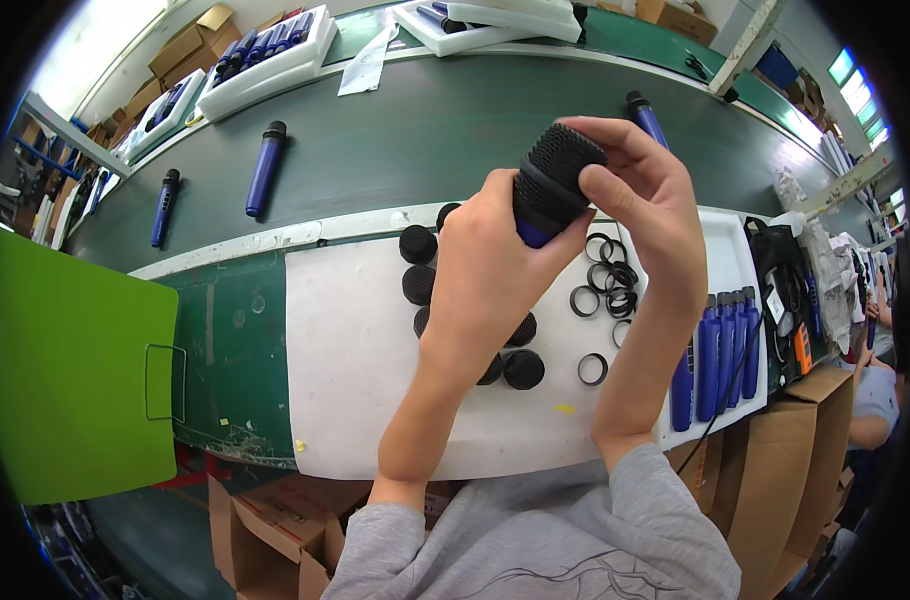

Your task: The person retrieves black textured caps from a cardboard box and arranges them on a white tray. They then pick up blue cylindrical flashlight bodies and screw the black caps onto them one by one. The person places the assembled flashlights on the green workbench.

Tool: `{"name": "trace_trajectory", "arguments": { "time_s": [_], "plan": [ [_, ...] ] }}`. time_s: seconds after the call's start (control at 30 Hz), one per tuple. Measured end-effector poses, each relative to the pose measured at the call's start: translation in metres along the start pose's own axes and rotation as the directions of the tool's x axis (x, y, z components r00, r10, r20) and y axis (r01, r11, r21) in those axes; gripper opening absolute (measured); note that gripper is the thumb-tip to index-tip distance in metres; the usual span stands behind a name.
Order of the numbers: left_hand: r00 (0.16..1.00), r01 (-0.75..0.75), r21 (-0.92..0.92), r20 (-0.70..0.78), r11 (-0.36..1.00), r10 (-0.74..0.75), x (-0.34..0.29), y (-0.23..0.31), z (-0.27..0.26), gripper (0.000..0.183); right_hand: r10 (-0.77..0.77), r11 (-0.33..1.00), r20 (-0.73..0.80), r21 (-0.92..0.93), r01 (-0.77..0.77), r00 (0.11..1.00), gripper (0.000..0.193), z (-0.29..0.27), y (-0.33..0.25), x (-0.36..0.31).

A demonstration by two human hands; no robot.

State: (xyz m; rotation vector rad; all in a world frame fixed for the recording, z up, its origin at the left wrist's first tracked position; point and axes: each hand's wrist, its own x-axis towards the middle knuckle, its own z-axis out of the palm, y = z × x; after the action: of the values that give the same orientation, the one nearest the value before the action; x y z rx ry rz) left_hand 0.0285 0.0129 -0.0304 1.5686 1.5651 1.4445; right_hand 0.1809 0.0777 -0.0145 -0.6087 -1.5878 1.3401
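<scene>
Above a white sheet (360,400), I hold a blue microphone with a black mesh head (560,170), tilted with the head up. My left hand (485,260) is wrapped round its blue body, most of which the hand hides. The thumb and fingers of my right hand (650,205) grip the side and top of the mesh head. Several loose black mesh heads (524,369) lie on the sheet, some partly behind my left hand and forearm. Beside my right forearm are several thin black rings (592,369), some heaped together.
At right, a white foam tray (737,260) holds blue microphone bodies (710,365). Blue microphones (266,170) lie on the dark green belt (395,140) beyond. A bright green panel (75,370) stands at left. Cardboard boxes (800,450) are below the table. Another person (875,400) is at far right.
</scene>
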Motion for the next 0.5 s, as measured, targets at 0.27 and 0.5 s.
{"name": "trace_trajectory", "arguments": {
  "time_s": [0.27,0.5],
  "plan": [
    [0.993,-0.096,0.096,-0.061,0.991,0.102,-0.002,-0.004,0.006,0.033,0.030,0.995,-0.103,-0.089,-0.040,0.994,0.054,0.003,0.001,-0.001],
    [0.990,0.111,-0.150,0.107,0.983,-0.095,-0.001,0.005,-0.004,0.031,0.043,0.992,0.017,0.119,-0.044,0.999,0.053,0.002,-0.001,0.002]
  ]
}}
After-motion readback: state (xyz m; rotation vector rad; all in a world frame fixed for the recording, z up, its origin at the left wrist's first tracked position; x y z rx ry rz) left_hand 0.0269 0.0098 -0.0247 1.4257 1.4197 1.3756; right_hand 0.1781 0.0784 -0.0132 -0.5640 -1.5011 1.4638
